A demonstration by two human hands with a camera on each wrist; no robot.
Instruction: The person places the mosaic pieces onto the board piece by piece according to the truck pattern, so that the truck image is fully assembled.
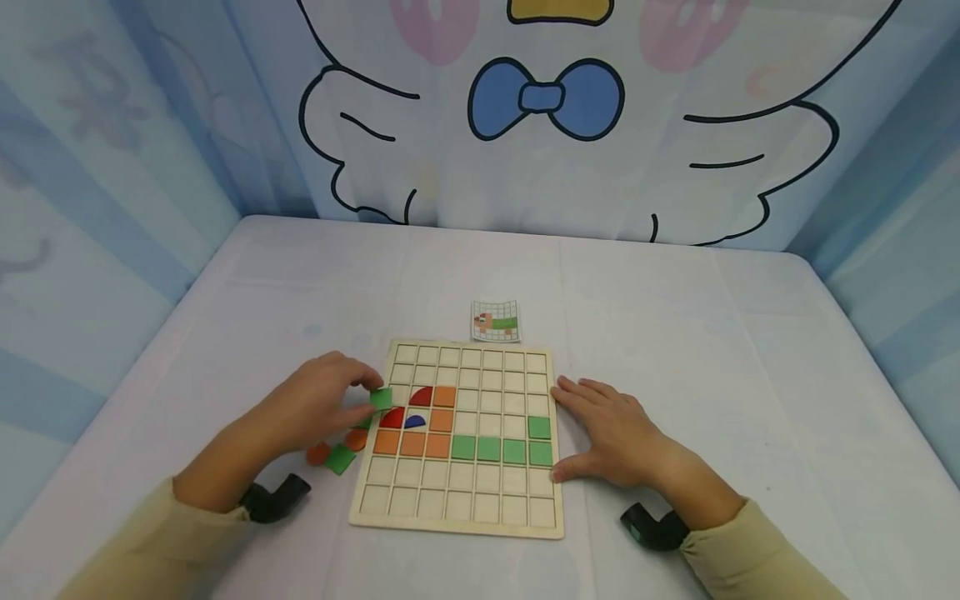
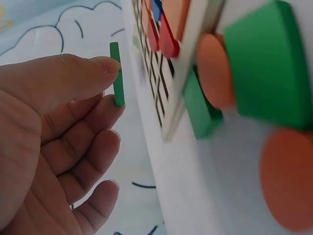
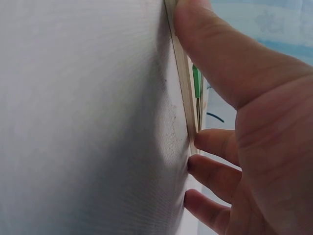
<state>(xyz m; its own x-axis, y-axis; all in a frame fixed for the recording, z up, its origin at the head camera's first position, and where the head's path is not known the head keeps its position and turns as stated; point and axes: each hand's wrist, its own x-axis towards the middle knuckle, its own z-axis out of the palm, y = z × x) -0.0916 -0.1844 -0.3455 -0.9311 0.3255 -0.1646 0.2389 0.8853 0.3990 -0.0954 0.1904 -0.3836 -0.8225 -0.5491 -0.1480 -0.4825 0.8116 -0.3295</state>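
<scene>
A green square tile (image 1: 382,399) is pinched between thumb and fingertip of my left hand (image 1: 315,406), over the board's left edge; the left wrist view shows it edge-on. Below lies a wooden grid board (image 1: 491,382). Green tiles (image 1: 488,448) form a row on it, with one more above the row's right end. Orange squares (image 1: 441,421), two red pieces (image 1: 422,396) and a blue half-round piece (image 1: 415,422) fill cells at the left. My right hand (image 1: 617,435) rests along the board's right edge, thumb and fingers spread and touching the rim.
Beside the board's left edge lie loose pieces: a green square (image 1: 341,459), an orange round piece (image 1: 318,454) and several others partly hidden. Behind the board's far edge sits a small pattern card (image 1: 496,322). A white cloth covers the table (image 1: 712,333), with printed curtains around it.
</scene>
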